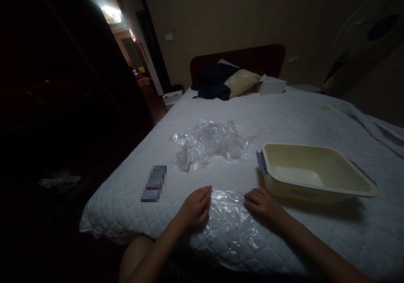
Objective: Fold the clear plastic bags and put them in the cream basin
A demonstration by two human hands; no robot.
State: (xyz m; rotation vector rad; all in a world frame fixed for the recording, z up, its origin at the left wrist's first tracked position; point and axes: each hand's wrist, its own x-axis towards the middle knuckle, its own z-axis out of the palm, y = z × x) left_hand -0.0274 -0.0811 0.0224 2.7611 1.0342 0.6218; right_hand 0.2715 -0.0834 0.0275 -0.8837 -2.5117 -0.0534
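A clear plastic bag (227,215) lies spread on the near edge of the bed, its far edge running between my two hands. My left hand (196,207) is closed at the bag's upper left corner, fingers bent over the edge. At the upper right corner, my right hand (264,205) grips the film with curled fingers. Beyond them is a loose heap of crumpled clear plastic bags (211,144). To the right of my right hand stands a cream plastic bin (315,194) with grey side handles; the part of its inside that shows is bare.
A white quilted bedspread (132,182) covers the bed. On the left lies a pixelated dark rectangular object (154,184). Dark clothing (214,81), a beige pillow (242,82) and a white box (272,85) sit near the headboard. A fan (369,34) stands at the right.
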